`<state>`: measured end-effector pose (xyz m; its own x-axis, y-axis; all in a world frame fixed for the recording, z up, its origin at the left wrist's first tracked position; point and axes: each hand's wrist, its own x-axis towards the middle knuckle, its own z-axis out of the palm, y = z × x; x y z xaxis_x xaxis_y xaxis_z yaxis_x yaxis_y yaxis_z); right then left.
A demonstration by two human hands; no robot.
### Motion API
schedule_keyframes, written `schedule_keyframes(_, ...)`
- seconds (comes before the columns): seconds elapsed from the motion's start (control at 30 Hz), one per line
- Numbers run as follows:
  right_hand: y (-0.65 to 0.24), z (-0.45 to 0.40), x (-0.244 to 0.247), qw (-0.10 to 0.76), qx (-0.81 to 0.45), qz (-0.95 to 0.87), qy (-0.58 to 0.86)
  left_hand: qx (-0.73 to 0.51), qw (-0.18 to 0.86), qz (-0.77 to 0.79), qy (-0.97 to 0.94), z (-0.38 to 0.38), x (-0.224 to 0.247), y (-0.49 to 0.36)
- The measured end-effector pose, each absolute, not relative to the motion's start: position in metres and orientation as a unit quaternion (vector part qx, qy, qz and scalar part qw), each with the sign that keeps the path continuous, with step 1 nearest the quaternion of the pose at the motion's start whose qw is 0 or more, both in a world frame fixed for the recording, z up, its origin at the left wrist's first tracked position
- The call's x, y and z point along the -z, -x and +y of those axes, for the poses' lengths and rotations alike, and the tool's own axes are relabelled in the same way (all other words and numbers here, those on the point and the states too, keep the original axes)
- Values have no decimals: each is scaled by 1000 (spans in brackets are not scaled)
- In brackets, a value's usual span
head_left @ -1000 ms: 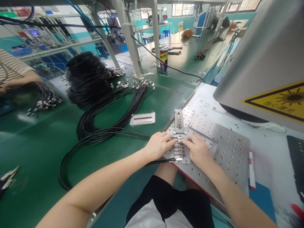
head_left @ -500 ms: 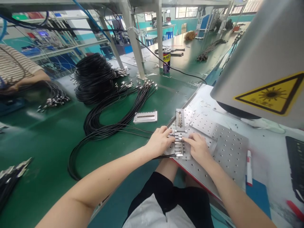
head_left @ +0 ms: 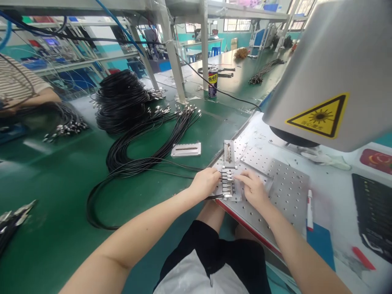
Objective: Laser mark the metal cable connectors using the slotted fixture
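In front of me a small metal fixture [head_left: 237, 197] holds a row of silver cable connectors [head_left: 228, 188], side by side, with black cables leaving to the left. My left hand [head_left: 205, 182] is closed on a black cable just left of the connectors; its fingertips are partly hidden. From the other side, my right hand [head_left: 253, 189] reaches in with the index finger stretched to the connector tips and the other fingers loosely bent. It holds nothing. A second metal block with a slot [head_left: 228, 154] sits just beyond the fixture.
A slotted plate [head_left: 186, 150] lies on the green table beside a cable bundle [head_left: 118, 157] and a black cable coil [head_left: 122, 102]. A machine head with a laser warning sign [head_left: 320, 116] overhangs the perforated plate [head_left: 290, 179]. A marker [head_left: 310, 210] and spray can [head_left: 212, 82] stand nearby. Another person's arm [head_left: 45, 98] is at left.
My left fingers have drawn back slightly from over the connectors and closed nearer the cable. The right index finger stays at the connector tips. The view has shifted slightly to the right.
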<state>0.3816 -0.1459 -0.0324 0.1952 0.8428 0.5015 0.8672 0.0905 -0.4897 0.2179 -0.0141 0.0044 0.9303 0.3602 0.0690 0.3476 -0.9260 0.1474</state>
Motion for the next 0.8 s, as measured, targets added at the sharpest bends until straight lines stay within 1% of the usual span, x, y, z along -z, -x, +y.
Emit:
schedule_keyframes(0.13,-379,-146,31,331,38,-660,674,-61,17,150,-987,-13,1,-216)
schedule_keyframes(0.23,-378,-146,30,310,49,-664,679,-80,-13,109,-991,-12,5,-214)
schedule_keyframes(0.5,-378,-144,33,317,53,-652,687,-87,4,69,-994,-12,7,-216)
schedule_keyframes(0.7,-376,-139,33,306,47,-648,696,-25,-5,65,-998,-15,-7,-218)
schedule_keyframes(0.8,-376,-141,33,298,52,-649,698,-13,-14,72,-997,-19,-17,-216)
